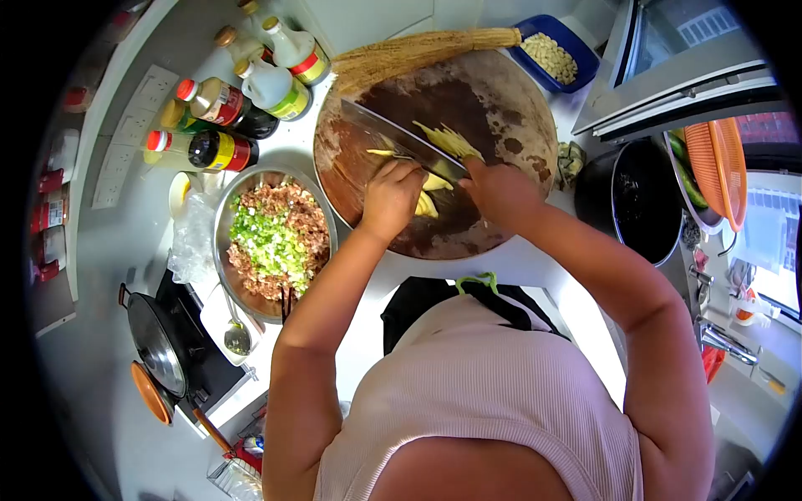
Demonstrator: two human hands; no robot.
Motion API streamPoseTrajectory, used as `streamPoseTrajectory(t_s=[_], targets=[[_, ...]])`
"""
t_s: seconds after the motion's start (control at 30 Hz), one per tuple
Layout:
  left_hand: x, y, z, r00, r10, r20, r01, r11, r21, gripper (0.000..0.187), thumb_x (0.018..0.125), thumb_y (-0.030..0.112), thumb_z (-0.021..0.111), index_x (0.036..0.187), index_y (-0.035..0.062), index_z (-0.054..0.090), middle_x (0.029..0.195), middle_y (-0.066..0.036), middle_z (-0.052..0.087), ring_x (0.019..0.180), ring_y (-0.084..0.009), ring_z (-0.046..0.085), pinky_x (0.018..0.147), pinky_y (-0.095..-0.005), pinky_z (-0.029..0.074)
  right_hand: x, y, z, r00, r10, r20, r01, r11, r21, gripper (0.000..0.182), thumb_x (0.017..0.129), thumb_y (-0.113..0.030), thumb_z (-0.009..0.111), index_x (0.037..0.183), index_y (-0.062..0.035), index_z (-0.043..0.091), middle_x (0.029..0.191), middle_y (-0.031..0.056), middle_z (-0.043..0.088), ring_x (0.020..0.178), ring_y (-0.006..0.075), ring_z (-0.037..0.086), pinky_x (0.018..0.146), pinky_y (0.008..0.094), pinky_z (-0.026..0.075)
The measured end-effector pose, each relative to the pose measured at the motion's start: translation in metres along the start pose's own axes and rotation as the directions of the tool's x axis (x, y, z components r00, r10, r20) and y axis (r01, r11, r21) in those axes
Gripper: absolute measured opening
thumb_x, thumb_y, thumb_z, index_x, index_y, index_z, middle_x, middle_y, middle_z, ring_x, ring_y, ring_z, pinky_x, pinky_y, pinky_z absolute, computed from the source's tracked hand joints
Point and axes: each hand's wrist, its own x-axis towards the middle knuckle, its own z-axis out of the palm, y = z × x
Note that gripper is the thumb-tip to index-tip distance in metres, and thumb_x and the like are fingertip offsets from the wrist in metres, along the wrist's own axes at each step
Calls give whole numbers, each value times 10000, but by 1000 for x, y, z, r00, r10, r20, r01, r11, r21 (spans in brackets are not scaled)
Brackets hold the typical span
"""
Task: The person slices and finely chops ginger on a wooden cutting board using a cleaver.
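Note:
My right hand (501,190) is wrapped round the handle of a cleaver (401,139), whose blade slants up and left across a round wooden chopping board (535,108). Beside the blade, my left hand (393,199) has its fingers curled down on pale yellow ginger slices (426,205), part of which its fingertips hide. Thin ginger shreds (449,140) lie in a small heap on the blade's far side. A few more bits of ginger (381,153) rest on the near side.
Left of the board stands a steel bowl (220,242) of minced meat and chopped scallion. Several sauce bottles (225,107) crowd the back left. A bundled straw brush (426,52) lies along the board's far edge, near a blue basin (588,63) of peanuts. A black pot (639,200) stands right.

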Motion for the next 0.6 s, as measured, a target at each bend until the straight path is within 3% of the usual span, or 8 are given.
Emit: streamPoseTrajectory(t_s=[0.1, 0.17, 0.2, 0.3, 0.43, 0.6], targets=[[-1, -15, -14, 987, -150, -65, 138, 976, -168, 119, 816, 27, 658, 920, 47, 713, 967, -134, 704, 897, -340, 672, 787, -398, 553, -14, 6, -9, 998, 10, -60, -7, 998, 61, 244, 968, -282, 533, 1085, -70, 499, 792, 206, 670, 775, 430, 661, 684, 545, 497], [11, -27, -33, 977, -159, -140, 160, 987, -3, 129, 816, 26, 661, 931, 41, 719, 974, -139, 699, 886, -341, 671, 791, -401, 551, -24, 19, -4, 980, -36, -194, 60, 991, 120, 227, 955, -271, 553, 1062, -77, 504, 762, 209, 658, 747, 448, 643, 670, 559, 481], [16, -33, -39, 982, -157, -103, 162, 986, 41, 128, 809, 43, 674, 929, 38, 718, 972, -134, 687, 893, -335, 658, 785, -405, 546, -26, 22, -3, 976, -42, -213, 69, 990, 123, 219, 948, -262, 560, 1050, -76, 506, 758, 211, 654, 746, 451, 638, 667, 562, 477], [20, -57, -38, 987, -85, 139, 62, 985, 160, 116, 815, 78, 669, 916, 38, 710, 976, -120, 669, 912, -329, 639, 782, -412, 539, -31, 29, -3, 962, -64, -266, 99, 988, 119, 193, 932, -236, 571, 1018, -74, 510, 748, 216, 645, 745, 454, 627, 660, 566, 470], [29, -62, -31, 970, 94, 222, -140, 970, 200, 123, 773, 102, 631, 869, 66, 697, 966, -74, 663, 908, -289, 632, 768, -392, 537, -36, 34, -4, 955, -68, -289, 98, 991, 92, 170, 928, -221, 565, 998, -77, 508, 745, 216, 644, 738, 447, 630, 655, 563, 471], [32, -47, -16, 958, 222, 183, -243, 964, 105, 139, 745, 90, 632, 873, 71, 684, 941, -53, 664, 883, -267, 638, 749, -383, 544, -40, 35, 0, 956, -38, -291, 67, 994, 90, 172, 927, -226, 567, 999, -82, 505, 738, 203, 647, 723, 436, 634, 640, 556, 476]])
